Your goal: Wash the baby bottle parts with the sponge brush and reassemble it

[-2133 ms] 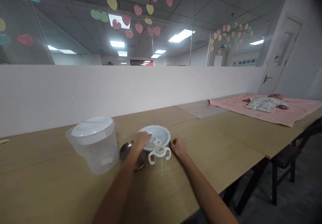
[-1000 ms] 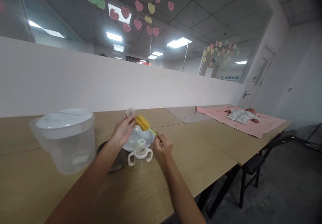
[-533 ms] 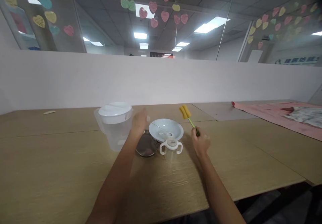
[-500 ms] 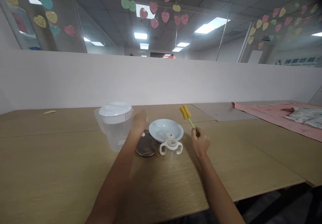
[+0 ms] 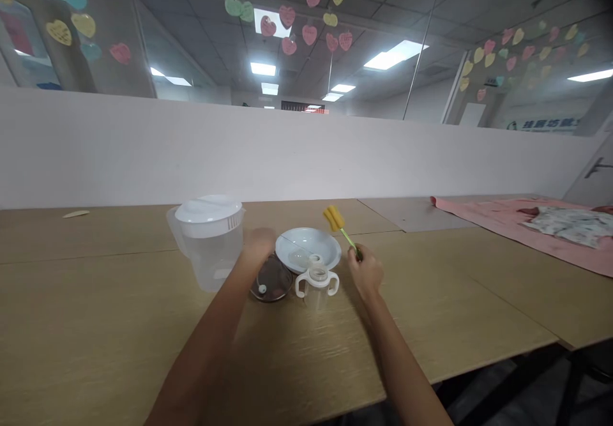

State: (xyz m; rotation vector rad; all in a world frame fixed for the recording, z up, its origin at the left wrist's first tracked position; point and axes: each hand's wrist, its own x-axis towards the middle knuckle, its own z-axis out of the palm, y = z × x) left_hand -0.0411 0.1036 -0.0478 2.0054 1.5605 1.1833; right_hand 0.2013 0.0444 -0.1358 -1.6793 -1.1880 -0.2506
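My right hand (image 5: 366, 273) is closed round the green handle of a bottle brush (image 5: 338, 220), its yellow sponge head pointing up and to the left. My left hand (image 5: 260, 244), smeared by motion, is above the far edge of a dark round dish or lid (image 5: 278, 279); its fingers cannot be made out. A small white piece (image 5: 262, 289) lies on that dark disc. Between my arms stands a clear bottle with two white handles (image 5: 318, 289), its top open. Behind it is a white bowl (image 5: 330, 249), with a pale clear-and-white part (image 5: 315, 260) at its near rim.
A translucent lidded pitcher (image 5: 211, 250) stands left of my left hand. A pink cloth (image 5: 479, 212) with patterned fabric (image 5: 565, 225) lies far right. A flat wooden piece (image 5: 76, 213) is at the back left. A white wall (image 5: 306, 158) runs behind the table (image 5: 119, 324).
The view has turned slightly right. My left hand has moved a little down toward me. The white piece shows nearer me on the dark disc. The brush has tipped further left in my right hand.
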